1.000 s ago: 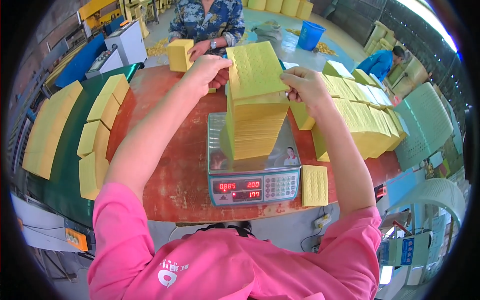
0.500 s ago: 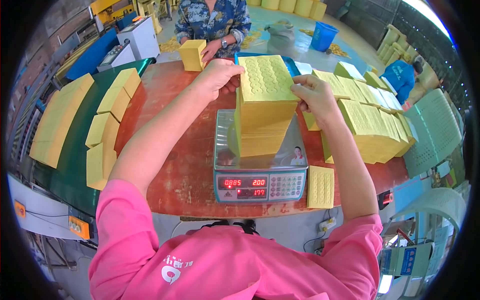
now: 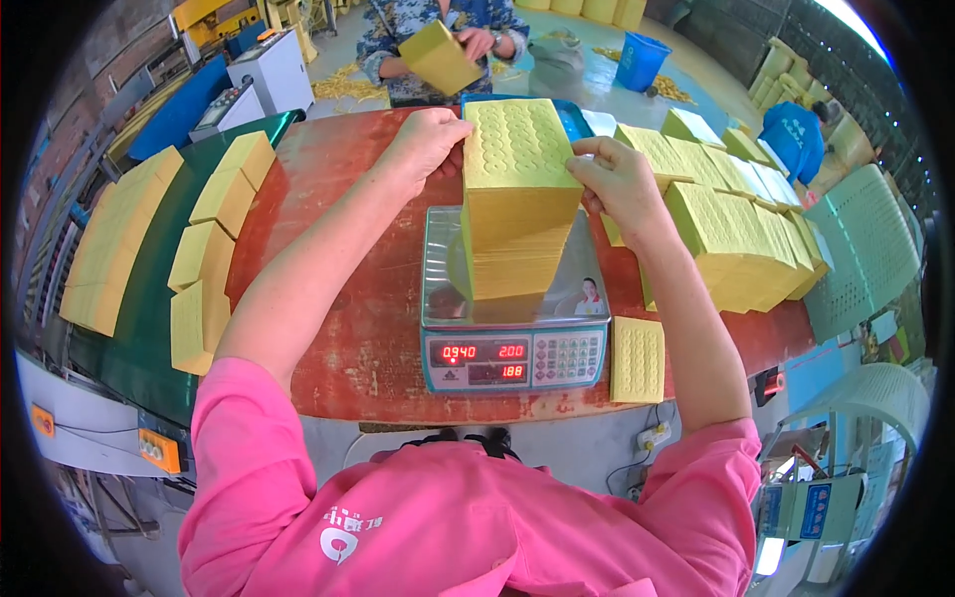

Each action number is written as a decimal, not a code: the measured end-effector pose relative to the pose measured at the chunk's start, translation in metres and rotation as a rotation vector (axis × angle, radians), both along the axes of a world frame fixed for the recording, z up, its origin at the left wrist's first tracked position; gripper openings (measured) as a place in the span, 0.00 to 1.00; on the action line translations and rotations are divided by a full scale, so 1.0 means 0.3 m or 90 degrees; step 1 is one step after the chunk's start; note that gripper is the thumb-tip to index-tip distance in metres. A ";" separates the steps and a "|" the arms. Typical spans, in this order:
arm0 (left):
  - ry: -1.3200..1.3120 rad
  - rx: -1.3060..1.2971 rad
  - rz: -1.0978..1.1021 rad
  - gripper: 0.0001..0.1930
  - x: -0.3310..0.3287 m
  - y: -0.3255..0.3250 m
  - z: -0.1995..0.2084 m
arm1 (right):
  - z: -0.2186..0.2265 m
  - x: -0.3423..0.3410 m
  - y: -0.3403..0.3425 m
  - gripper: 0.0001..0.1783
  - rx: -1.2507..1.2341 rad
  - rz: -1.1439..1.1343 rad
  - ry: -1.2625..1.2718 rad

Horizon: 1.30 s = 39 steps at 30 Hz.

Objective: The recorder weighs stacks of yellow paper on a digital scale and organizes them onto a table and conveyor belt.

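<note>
Before us spreads the worn red bench (image 3: 363, 308), with the green belt (image 3: 151, 269) running along its left. Beyond the far edge stands a co-worker in camouflage (image 3: 448, 15). To the right, yellow stacks (image 3: 716, 229) crowd the bench in close rows, partly covered from our view by our right forearm. On the left, a long yellow row (image 3: 114, 249) lies on the belt, and a line of yellow blocks (image 3: 204, 254) follows its inner edge.

In the middle we have the scale (image 3: 574, 269), its display lit red. On its pan rises the tall stack (image 3: 517, 224) of embossed yellow sheets, hiding part of the blue tray (image 3: 579, 121) behind it. The co-worker holds a tilted block (image 3: 438, 57); a small pile (image 3: 638, 360) lies just right of the scale.

Our left hand (image 3: 426, 147) and right hand (image 3: 619, 181) flank the stack's top, which sits between them. Our fingers are bent, tips touching its left and right upper edges; we cannot tell whether they pinch any sheets.
</note>
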<state>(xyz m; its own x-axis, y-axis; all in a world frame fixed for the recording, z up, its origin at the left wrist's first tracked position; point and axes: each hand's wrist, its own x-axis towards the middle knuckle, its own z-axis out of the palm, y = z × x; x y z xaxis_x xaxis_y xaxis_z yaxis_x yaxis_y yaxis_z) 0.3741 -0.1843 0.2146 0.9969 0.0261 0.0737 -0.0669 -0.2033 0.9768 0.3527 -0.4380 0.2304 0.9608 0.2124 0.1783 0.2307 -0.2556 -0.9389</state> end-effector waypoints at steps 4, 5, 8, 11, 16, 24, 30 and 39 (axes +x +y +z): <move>-0.015 0.001 0.005 0.12 -0.003 0.002 -0.018 | -0.013 -0.001 -0.001 0.17 -0.009 0.000 -0.002; -0.019 -0.002 0.006 0.12 0.000 0.003 -0.029 | -0.020 -0.004 -0.002 0.17 -0.006 0.004 -0.003; -0.024 -0.010 0.004 0.12 -0.018 -0.002 -0.039 | -0.036 -0.011 -0.007 0.17 -0.003 0.002 -0.012; -0.028 -0.035 0.014 0.12 -0.057 0.000 -0.047 | -0.034 -0.040 -0.006 0.16 0.027 -0.008 -0.010; -0.011 -0.143 0.057 0.11 -0.206 0.051 -0.097 | -0.067 -0.105 -0.085 0.14 0.167 -0.058 -0.044; 0.101 -0.288 0.361 0.09 -0.524 0.330 -0.434 | -0.305 -0.188 -0.284 0.13 0.182 -0.074 0.070; 0.098 -0.366 0.416 0.09 -0.661 0.335 -0.488 | -0.376 -0.196 -0.316 0.14 0.240 -0.042 0.138; 0.057 -0.365 0.348 0.09 -0.657 0.187 -0.475 | -0.380 -0.197 -0.286 0.13 0.247 0.015 0.155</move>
<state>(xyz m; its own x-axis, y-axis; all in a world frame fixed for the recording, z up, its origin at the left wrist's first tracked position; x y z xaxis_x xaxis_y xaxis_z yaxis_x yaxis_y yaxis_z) 0.1769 -0.1282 0.0719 0.8334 0.5230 -0.1786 -0.0195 0.3509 0.9362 0.2936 -0.5239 0.1164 0.9802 0.1970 0.0192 -0.0064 0.1282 -0.9917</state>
